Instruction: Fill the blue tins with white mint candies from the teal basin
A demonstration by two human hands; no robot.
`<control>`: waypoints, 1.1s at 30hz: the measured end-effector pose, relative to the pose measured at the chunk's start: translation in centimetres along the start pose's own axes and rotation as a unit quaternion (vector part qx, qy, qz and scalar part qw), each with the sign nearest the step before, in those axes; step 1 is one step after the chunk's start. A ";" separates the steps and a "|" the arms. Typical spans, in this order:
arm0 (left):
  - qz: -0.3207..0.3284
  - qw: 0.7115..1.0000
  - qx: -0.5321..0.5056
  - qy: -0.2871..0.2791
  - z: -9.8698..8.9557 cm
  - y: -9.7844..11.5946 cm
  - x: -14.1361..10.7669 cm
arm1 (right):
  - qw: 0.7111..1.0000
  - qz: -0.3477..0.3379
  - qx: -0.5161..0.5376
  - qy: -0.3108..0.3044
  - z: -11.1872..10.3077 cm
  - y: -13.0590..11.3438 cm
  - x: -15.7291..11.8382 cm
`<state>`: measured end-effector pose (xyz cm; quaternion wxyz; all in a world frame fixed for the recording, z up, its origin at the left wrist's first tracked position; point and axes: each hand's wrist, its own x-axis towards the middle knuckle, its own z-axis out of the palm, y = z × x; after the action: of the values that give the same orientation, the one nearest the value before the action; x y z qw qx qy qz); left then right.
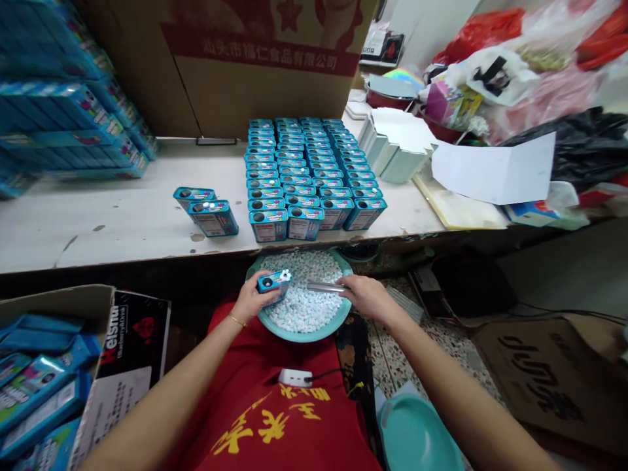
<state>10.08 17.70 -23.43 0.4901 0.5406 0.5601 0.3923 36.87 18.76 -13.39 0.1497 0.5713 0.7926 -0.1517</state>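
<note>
My left hand point(252, 302) is wrapped round a small blue candy tin point(275, 284), which it holds over the left side of a teal basin point(307, 336). White candies show at the tin's top opening. The basin sits at my lap, full of small white and pale blue candies point(309, 311). In my right hand point(366, 294) is a metal scoop point(324, 286), its end pointing left above the candies. On the table ahead, two similar tins point(216, 219) stand apart at the left of a block of upright tins point(307, 176) set in rows.
A large cardboard carton point(265, 85) stands behind the tins. Blue packs point(63, 131) are stacked at the left, and an open box point(118, 366) of tins lies below. White cards point(397, 134) and plastic bags point(549, 85) crowd the right. A teal lid-like dish point(417, 432) lies low.
</note>
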 end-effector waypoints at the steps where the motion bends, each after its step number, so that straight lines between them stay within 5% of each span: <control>1: -0.012 1.000 -0.015 -0.002 -0.1 -0.3 0.1 | 1.000 0.015 0.005 -0.005 1.7 0.5 0.5; 7: -0.107 0.990 -0.097 0.002 1.8 -2.0 1.0 | 0.992 0.053 0.117 0.010 10.5 -3.4 5.4; 10: -0.127 0.980 -0.154 0.005 2.2 -2.2 0.9 | 0.984 0.067 0.163 0.021 12.3 -5.0 7.1; 13: -0.097 0.984 -0.152 0.010 0.7 -1.7 0.4 | 0.976 0.067 0.204 0.022 12.6 -4.2 7.1; 18: -0.019 0.998 -0.051 0.039 -2.2 -0.9 -0.5 | 0.951 0.016 0.303 0.064 9.4 -1.1 4.4; 23: 0.034 0.997 0.056 0.031 -1.1 -0.5 -0.7 | 0.945 -0.061 0.310 0.083 2.9 -1.1 1.6; 27: 0.057 0.991 0.123 0.019 0.8 -0.1 -0.5 | 0.967 -0.087 0.234 0.052 -1.1 -3.2 0.9; 33: 0.070 0.984 0.163 -0.001 1.5 -0.2 -0.5 | 0.998 -0.060 0.014 0.018 -4.2 -6.3 0.8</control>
<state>11.48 17.05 -23.85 0.3670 0.6519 0.5765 0.3284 30.36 19.33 -9.47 0.1184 0.5271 0.8259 -0.1614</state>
